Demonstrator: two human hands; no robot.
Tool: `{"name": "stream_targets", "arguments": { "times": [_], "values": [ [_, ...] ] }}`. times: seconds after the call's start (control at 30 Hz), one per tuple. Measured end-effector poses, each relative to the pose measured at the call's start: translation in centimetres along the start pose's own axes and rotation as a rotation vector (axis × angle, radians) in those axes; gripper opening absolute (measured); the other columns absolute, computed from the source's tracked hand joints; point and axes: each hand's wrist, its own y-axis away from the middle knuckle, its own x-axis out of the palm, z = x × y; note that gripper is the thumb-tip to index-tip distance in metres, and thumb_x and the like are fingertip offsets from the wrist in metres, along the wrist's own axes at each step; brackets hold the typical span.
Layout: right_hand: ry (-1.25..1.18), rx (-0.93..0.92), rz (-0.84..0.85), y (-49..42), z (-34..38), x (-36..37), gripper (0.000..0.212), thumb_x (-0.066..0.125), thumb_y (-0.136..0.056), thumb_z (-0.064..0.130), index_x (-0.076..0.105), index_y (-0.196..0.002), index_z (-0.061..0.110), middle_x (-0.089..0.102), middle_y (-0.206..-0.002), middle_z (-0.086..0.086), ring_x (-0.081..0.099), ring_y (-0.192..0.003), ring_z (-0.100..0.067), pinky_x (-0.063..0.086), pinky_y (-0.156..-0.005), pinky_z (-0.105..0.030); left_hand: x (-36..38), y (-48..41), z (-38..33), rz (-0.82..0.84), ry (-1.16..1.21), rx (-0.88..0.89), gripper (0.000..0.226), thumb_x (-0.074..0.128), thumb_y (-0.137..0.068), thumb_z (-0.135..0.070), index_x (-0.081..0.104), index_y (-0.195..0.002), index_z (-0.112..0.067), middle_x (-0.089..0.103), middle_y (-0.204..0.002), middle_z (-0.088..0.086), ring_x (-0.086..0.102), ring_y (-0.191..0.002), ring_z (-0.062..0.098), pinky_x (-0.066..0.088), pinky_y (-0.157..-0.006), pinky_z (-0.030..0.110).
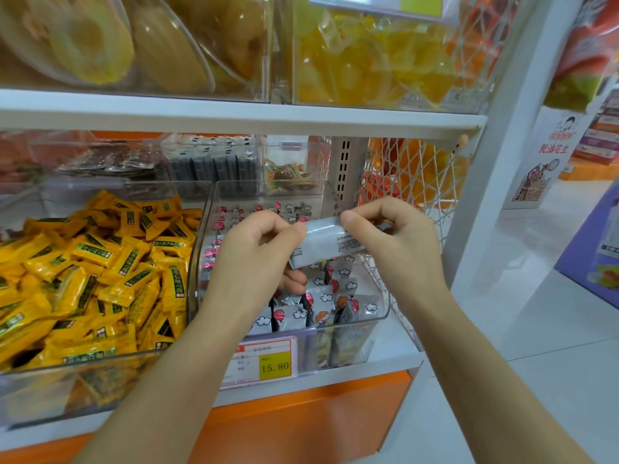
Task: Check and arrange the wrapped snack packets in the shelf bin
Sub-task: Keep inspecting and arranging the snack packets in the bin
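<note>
Silver packet (326,241) up for checking — left hand (254,256) and right hand (395,242) each pinch one end.
Next, likely: slot it back among the standing packets (315,306) in the clear bin (378,313).

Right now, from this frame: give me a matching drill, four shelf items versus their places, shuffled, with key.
Things:
1. silver packet
2. yellow packets
3. price tag
4. dried fruit slices

Places:
A. on the upper shelf
B. left of the clear bin
C. on the clear bin's front
D. pinched between left hand and right hand

Pairs: 1-D, 2-B, 3-C, 4-A
</note>
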Motion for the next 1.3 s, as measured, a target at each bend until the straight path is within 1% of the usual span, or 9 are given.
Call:
{"name": "stream_targets", "arguments": {
  "times": [0.1,0.2,0.33,0.43,0.6,0.73,0.97,1.2,1.3],
  "values": [
    [-0.157,0.027,0.198,-0.3,0.1,-0.9,0.020,0.065,-0.085,0.013,0.069,-0.102,0.023,0.066,-0.104,-0.003,0.066,-0.089,-0.019,0.058,-0.073,-0.031,-0.1,-0.2,0.1,-0.028,0.051,-0.033,0.020,0.055,-0.092,-0.021,0.057,-0.080,-0.005,0.063,-0.055,0.000,0.062,-0.045,0.019,0.051,-0.041,0.024],
    [-0.163,-0.045,0.356,-0.5,0.0,-1.7,0.050,0.069,-0.080,0.003,0.057,-0.120,0.030,0.063,-0.116,0.003,0.063,-0.097,-0.008,0.054,-0.076,-0.021,-0.1,-0.4,0.3,-0.039,0.117,-0.068,0.023,0.053,-0.093,-0.027,0.061,-0.082,-0.009,0.063,-0.052,-0.004,0.059,-0.044,0.012,0.049,-0.041,0.021],
    [-0.157,-0.081,0.281,-0.9,0.1,-1.6,0.037,0.068,-0.080,0.004,0.061,-0.113,0.018,0.067,-0.098,0.004,0.063,-0.079,0.001,0.050,-0.064,-0.013,0.6,-0.7,0.4,-0.022,0.109,-0.090,0.026,0.049,-0.094,-0.033,0.063,-0.084,-0.014,0.061,-0.051,-0.004,0.056,-0.045,0.009,0.047,-0.044,0.021],
    [-0.106,-0.063,0.094,-1.7,-0.4,-1.8,0.027,0.068,-0.082,0.009,0.063,-0.106,0.019,0.068,-0.090,0.005,0.063,-0.072,0.000,0.049,-0.061,-0.013,1.4,-1.2,0.2,0.015,0.106,-0.065,0.024,0.049,-0.094,-0.027,0.060,-0.108,-0.011,0.067,-0.087,0.001,0.062,-0.055,0.006,0.051,-0.050,0.020],
    [-0.059,0.018,-0.194,-2.8,-1.6,-2.5,0.019,0.069,-0.082,0.020,0.061,-0.098,0.015,0.067,-0.086,-0.001,0.066,-0.075,-0.019,0.057,-0.070,-0.038,1.8,-3.1,0.9,-0.044,-0.533,0.192,0.034,0.051,-0.093,-0.022,0.055,-0.126,-0.017,0.056,-0.118,0.002,0.051,-0.076,0.001,0.039,-0.074,0.017],
    [-0.084,0.040,-0.190,-3.4,-2.4,-2.1,0.016,0.070,-0.081,0.018,0.058,-0.091,0.021,0.065,-0.090,-0.005,0.064,-0.083,-0.023,0.055,-0.076,-0.048,3.0,-6.4,1.5,0.077,-0.885,0.283,0.034,0.051,-0.093,-0.019,0.056,-0.126,-0.015,0.053,-0.117,0.011,0.049,-0.102,0.021,0.037,-0.092,0.025],
    [-0.120,0.080,-0.207,-3.9,-3.3,-2.2,0.017,0.070,-0.081,0.020,0.054,-0.081,0.027,0.063,-0.078,0.003,0.064,-0.070,-0.012,0.056,-0.073,-0.046,4.8,-11.5,2.9,0.369,-1.394,0.204,0.035,0.044,-0.096,-0.030,0.051,-0.130,-0.024,0.042,-0.125,0.018,0.036,-0.119,0.036,0.032,-0.098,0.040],
    [-0.149,0.095,-0.206,-4.3,-3.6,-2.3,0.017,0.070,-0.081,0.017,0.055,-0.080,0.025,0.064,-0.083,-0.001,0.065,-0.082,-0.024,0.056,-0.074,-0.047,5.4,-12.2,3.5,0.379,-1.287,0.242,0.026,0.060,-0.088,-0.030,0.062,-0.113,-0.025,0.048,-0.119,0.011,0.041,-0.115,0.031,0.036,-0.099,0.041],
    [-0.155,0.090,-0.192,-4.3,-3.5,-2.1,0.016,0.069,-0.082,0.017,0.055,-0.082,0.022,0.062,-0.081,0.001,0.065,-0.083,-0.026,0.057,-0.074,-0.044,5.3,-11.6,3.5,0.373,-1.134,0.258,0.006,0.063,-0.085,-0.021,0.057,-0.087,-0.021,0.055,-0.092,0.001,0.053,-0.090,0.020,0.042,-0.078,0.028]
  ]
}}
